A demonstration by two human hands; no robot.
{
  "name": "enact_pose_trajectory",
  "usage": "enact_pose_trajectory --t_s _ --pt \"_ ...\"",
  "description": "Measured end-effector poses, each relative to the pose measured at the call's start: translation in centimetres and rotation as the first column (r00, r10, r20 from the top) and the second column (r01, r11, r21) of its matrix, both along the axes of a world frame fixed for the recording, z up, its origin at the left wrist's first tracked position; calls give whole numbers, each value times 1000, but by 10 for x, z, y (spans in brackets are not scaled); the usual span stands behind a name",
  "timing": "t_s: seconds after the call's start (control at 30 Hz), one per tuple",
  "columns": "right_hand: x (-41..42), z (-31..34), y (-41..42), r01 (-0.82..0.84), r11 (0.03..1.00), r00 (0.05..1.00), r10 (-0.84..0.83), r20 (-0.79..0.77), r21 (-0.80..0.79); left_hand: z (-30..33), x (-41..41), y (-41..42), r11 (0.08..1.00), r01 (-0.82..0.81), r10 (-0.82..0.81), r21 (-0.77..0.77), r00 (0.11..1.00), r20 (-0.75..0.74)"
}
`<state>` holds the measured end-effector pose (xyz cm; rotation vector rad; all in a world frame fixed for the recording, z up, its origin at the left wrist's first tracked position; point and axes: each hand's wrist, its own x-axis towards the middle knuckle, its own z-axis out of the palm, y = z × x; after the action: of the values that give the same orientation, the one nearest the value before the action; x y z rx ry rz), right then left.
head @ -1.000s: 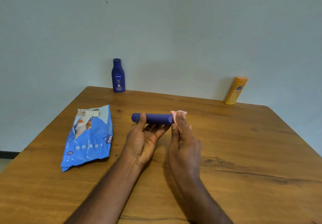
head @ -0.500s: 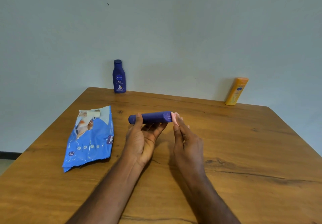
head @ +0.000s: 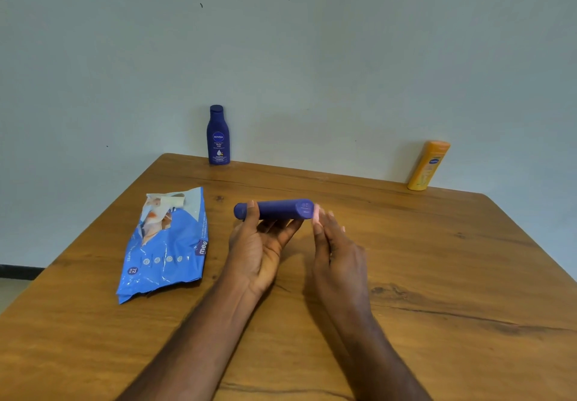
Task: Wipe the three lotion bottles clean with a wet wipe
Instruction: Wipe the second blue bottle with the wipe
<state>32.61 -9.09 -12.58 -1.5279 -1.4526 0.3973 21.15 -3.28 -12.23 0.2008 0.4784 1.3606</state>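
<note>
My left hand (head: 260, 244) grips a dark blue lotion bottle (head: 276, 209) held sideways above the table, cap to the left. Just right of the bottle's base, my right hand (head: 335, 251) pinches a small pink wet wipe (head: 316, 212) between fingers and thumb, with only a sliver of the wipe showing. A second dark blue bottle (head: 218, 135) stands upright at the table's far edge. At the far right a yellow-orange bottle (head: 429, 166) leans against the wall.
A blue wet wipe pack (head: 165, 244) lies opened on the wooden table (head: 437, 275), left of my hands. A pale wall runs right behind the table's far edge.
The held bottle has tilted so its base end faces up more. My right hand with the wipe has come off the base end and sits just to its right.
</note>
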Motion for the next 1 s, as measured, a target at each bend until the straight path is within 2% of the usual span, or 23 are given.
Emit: enact_pose_trajectory --t_s 0.13,0.27,0.33,0.57,0.73,0.93,1.0 --pt "-4 -5 -1 0 999 1000 0 -4 42 3 7 -3 1000 -5 6 27 1000 -29" --pt "2 -2 3 85 996 972 -75 -222 36 2 4 -1 999 -28 28 20 999 -18" --pt "7 -2 3 155 985 958 -130 -255 81 1 3 1 999 -32 33 11 999 -19" --pt "-7 0 -3 46 996 999 -45 -10 81 -6 2 6 999 -3 3 -35 1000 1" --pt "-17 4 -10 -23 987 1000 19 25 156 -11 -1 10 1000 -15 14 -28 1000 -25" --pt "2 5 -3 18 1000 1000 -18 3 20 -10 -2 8 1000 -11 11 -19 1000 -16" --pt "0 8 -6 17 999 1000 -17 4 29 -10 -3 9 1000 -9 9 -16 1000 -16"
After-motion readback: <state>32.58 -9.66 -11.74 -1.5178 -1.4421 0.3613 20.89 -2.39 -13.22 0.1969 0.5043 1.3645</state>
